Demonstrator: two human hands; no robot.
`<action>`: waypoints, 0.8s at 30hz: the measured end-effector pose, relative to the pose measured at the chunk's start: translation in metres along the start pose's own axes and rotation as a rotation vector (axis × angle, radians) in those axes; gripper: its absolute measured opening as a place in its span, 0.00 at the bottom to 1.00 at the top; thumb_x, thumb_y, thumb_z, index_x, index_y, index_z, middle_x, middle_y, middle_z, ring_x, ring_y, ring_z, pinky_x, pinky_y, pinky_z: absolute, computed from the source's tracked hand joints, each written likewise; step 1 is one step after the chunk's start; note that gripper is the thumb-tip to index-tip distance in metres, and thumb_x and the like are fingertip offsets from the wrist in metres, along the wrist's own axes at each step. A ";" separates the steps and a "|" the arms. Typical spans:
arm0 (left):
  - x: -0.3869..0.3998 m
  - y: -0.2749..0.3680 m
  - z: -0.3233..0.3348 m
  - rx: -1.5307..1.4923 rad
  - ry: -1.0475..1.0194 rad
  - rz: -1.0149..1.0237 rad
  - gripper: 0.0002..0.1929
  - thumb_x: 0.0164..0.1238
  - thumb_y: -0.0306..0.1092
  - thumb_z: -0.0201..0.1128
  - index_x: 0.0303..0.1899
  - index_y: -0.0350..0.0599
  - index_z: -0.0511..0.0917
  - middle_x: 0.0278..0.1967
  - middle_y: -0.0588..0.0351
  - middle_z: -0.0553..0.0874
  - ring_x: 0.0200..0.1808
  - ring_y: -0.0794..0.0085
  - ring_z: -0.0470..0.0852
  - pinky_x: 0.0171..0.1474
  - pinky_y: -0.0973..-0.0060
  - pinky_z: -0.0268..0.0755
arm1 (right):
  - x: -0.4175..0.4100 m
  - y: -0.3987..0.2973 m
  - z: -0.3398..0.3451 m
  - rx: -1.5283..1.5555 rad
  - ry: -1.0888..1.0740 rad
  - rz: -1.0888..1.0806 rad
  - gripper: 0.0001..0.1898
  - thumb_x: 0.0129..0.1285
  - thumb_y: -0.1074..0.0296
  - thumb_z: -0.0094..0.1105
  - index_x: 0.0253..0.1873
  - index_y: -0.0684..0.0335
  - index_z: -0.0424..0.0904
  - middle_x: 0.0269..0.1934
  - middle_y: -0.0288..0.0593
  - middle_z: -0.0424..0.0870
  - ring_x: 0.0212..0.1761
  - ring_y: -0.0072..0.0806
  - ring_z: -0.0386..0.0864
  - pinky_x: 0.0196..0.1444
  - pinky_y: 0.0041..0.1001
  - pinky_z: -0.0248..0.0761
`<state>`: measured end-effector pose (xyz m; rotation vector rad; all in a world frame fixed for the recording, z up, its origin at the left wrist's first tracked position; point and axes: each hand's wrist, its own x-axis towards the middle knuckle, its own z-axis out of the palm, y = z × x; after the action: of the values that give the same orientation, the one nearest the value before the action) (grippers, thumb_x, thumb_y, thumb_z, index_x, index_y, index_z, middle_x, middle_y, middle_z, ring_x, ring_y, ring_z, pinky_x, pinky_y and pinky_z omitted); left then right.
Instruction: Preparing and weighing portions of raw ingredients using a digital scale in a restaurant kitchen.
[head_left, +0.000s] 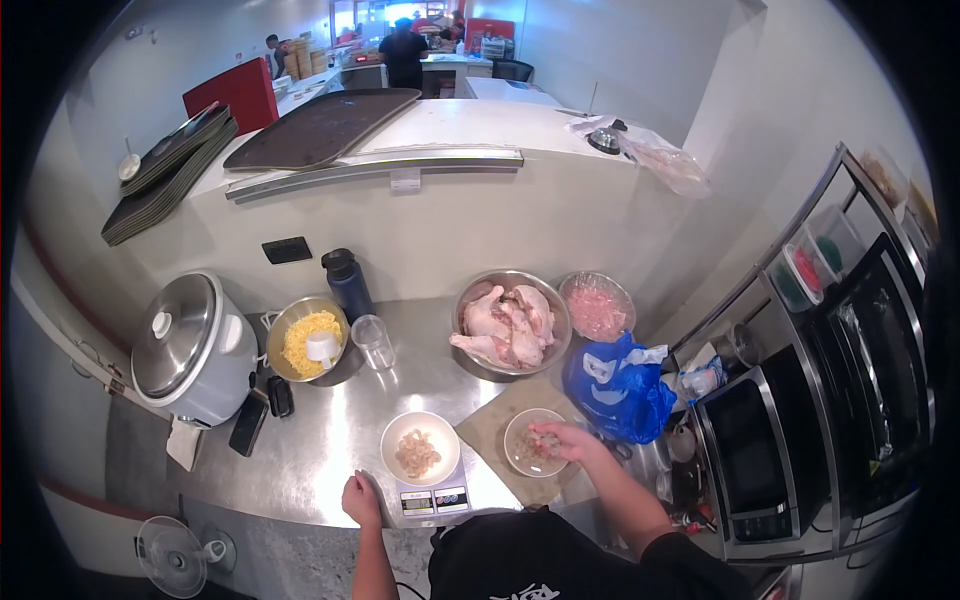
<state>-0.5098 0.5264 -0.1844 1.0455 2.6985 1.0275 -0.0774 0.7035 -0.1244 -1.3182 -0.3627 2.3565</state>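
Note:
My right hand (570, 441) reaches over the rim of a white bowl (512, 466) of what looks like peeled shrimp in liquid. Its fingertips are bunched over the pieces, and I cannot tell whether they pinch one. That bowl stands on a brownish mat or board (491, 420). To its left, a second white bowl (448, 435) sits on a digital kitchen scale (450, 508). A small heap of peeled shrimp (418, 454) lies inside it. My left hand (361, 498) rests curled at the steel counter's front edge, left of the scale, with nothing visible in it.
Behind are a steel bowl of raw chicken legs (514, 326), a bowl of pink minced meat (598, 306) and a blue plastic bag (621, 390). A bowl of yellow grains (304, 341), a clear cup (373, 343), a bottle (348, 285) and a rice cooker (195, 349) stand left. A microwave (746, 450) is right.

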 end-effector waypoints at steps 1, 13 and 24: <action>0.000 0.001 0.000 -0.005 -0.009 -0.009 0.22 0.77 0.43 0.55 0.24 0.38 0.75 0.23 0.45 0.79 0.23 0.50 0.77 0.30 0.56 0.68 | 0.001 0.001 -0.004 -0.064 0.003 -0.043 0.14 0.73 0.71 0.58 0.60 0.61 0.79 0.44 0.41 0.79 0.40 0.30 0.80 0.37 0.22 0.77; 0.000 0.004 -0.004 -0.038 0.007 0.001 0.22 0.77 0.43 0.54 0.24 0.38 0.75 0.23 0.44 0.79 0.23 0.50 0.76 0.30 0.57 0.68 | -0.004 0.005 0.008 0.073 0.078 0.002 0.12 0.72 0.56 0.60 0.48 0.58 0.82 0.39 0.43 0.82 0.41 0.33 0.83 0.45 0.31 0.83; -0.001 0.004 0.000 -0.038 -0.026 -0.018 0.22 0.77 0.44 0.54 0.24 0.38 0.76 0.23 0.44 0.80 0.24 0.49 0.77 0.31 0.56 0.68 | 0.016 0.010 -0.017 0.188 0.026 0.038 0.12 0.70 0.54 0.64 0.38 0.55 0.78 0.34 0.39 0.80 0.28 0.27 0.77 0.21 0.21 0.67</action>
<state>-0.5069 0.5278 -0.1822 1.0186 2.6519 1.0502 -0.0723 0.7027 -0.1498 -1.2760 -0.1060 2.3372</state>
